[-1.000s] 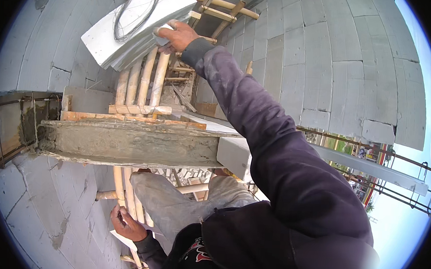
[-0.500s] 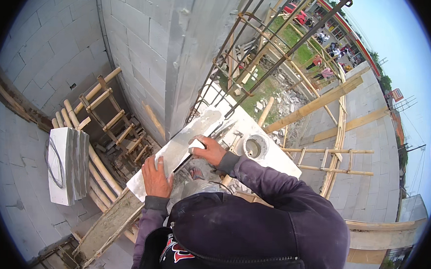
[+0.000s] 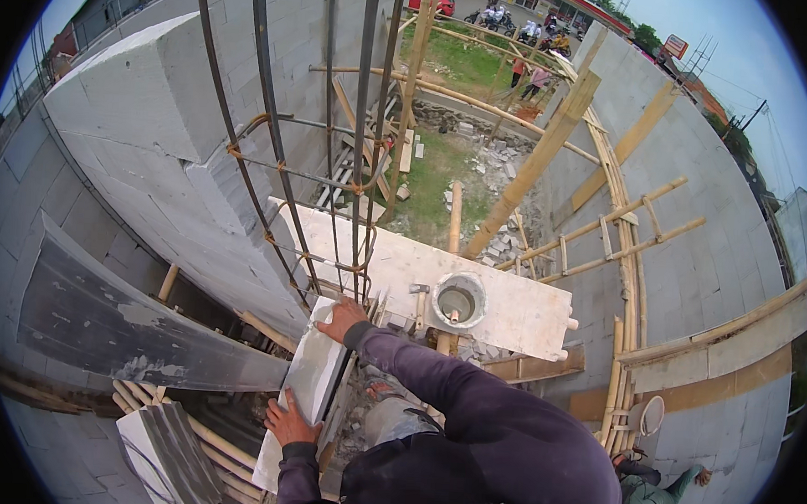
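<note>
A long, pale block (image 3: 311, 366) lies lengthwise in front of me, its side edge dark. My left hand (image 3: 292, 420) rests on its near part, open, with the fingers spread over the top. Toward the far end, my right hand (image 3: 343, 319) is closed around a small white piece (image 3: 324, 309), mostly covered by the fingers. Upright steel bars tied with rusty stirrups (image 3: 356, 190) stand just beyond that end. A round bucket (image 3: 459, 301) holding grey wet mix is to the right, with a hammer (image 3: 421, 303) beside it.
A pale board (image 3: 520, 299) carries the bucket. To the left are a grey block wall (image 3: 187, 195), a long dark panel (image 3: 144, 321) and a stack of blocks (image 3: 169, 459). Bamboo poles (image 3: 618, 245) stand at right. Another person (image 3: 651, 498) is low at the right.
My view has swung, showing more of the wall and yard. The right hand now lies near the block's far end, beside the steel bars; the left stays on the block.
</note>
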`<control>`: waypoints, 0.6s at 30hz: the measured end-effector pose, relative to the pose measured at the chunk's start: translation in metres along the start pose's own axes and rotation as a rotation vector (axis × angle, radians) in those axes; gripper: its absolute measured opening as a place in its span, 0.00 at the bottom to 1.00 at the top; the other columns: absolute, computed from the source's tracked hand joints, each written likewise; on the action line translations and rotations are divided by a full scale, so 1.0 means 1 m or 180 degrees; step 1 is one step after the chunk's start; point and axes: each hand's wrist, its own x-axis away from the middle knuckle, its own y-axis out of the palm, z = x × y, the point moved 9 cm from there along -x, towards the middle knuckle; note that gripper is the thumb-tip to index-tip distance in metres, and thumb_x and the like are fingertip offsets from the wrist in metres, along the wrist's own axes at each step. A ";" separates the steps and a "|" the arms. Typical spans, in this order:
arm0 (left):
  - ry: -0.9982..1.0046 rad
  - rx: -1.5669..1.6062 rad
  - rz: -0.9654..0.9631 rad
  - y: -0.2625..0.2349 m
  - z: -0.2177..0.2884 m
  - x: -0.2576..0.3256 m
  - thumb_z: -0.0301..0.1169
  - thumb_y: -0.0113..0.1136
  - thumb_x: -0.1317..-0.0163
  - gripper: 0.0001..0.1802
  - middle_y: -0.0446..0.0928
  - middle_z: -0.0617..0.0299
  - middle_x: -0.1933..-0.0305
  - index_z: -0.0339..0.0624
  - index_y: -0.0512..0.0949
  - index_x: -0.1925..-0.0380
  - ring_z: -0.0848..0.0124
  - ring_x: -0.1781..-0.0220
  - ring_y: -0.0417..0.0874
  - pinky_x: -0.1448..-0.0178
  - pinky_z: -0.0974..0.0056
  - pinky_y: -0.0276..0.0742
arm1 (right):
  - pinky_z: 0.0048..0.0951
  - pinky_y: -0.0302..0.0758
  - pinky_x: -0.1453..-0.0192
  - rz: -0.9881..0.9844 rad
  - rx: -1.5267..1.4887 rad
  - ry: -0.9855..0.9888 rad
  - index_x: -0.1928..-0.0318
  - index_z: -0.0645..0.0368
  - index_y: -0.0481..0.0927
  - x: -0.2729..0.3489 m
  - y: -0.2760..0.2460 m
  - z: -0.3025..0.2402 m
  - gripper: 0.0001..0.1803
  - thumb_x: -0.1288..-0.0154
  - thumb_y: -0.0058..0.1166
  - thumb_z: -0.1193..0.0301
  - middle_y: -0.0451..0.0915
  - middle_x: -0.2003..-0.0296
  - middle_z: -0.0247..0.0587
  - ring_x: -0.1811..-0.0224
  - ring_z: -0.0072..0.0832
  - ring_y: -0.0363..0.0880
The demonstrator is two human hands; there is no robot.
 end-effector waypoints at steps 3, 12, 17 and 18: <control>0.0087 -0.0119 0.0007 -0.007 0.004 0.000 0.47 0.84 0.65 0.71 0.56 0.37 0.29 0.56 0.46 0.23 0.41 0.29 0.59 0.30 0.38 0.54 | 0.44 0.69 0.33 -0.0613 -0.0157 0.0112 0.51 0.68 0.84 -0.009 0.001 -0.014 0.38 0.42 0.55 0.41 0.72 0.39 0.63 0.36 0.52 0.72; 0.0171 -0.0050 -0.0082 -0.004 0.009 -0.012 0.41 0.83 0.67 0.69 0.59 0.38 0.35 0.54 0.50 0.23 0.43 0.35 0.62 0.31 0.42 0.54 | 0.52 0.64 0.32 -0.0259 -0.0336 0.0047 0.53 0.67 0.85 -0.019 0.008 -0.009 0.40 0.44 0.54 0.38 0.70 0.41 0.65 0.37 0.58 0.68; 0.0354 0.0012 -0.0010 -0.011 -0.003 -0.007 0.39 0.83 0.70 0.69 0.60 0.37 0.37 0.54 0.52 0.24 0.43 0.36 0.61 0.32 0.43 0.54 | 0.54 0.62 0.32 -0.0391 -0.0517 0.0201 0.52 0.64 0.84 -0.017 0.007 -0.011 0.37 0.45 0.57 0.41 0.69 0.41 0.57 0.35 0.54 0.64; 0.0401 0.0024 0.0037 -0.018 -0.005 -0.003 0.39 0.83 0.71 0.69 0.60 0.37 0.37 0.54 0.52 0.24 0.43 0.36 0.61 0.32 0.43 0.54 | 0.54 0.61 0.32 -0.0340 -0.0539 0.0196 0.52 0.63 0.85 -0.011 0.003 -0.012 0.37 0.45 0.57 0.40 0.69 0.42 0.57 0.35 0.54 0.65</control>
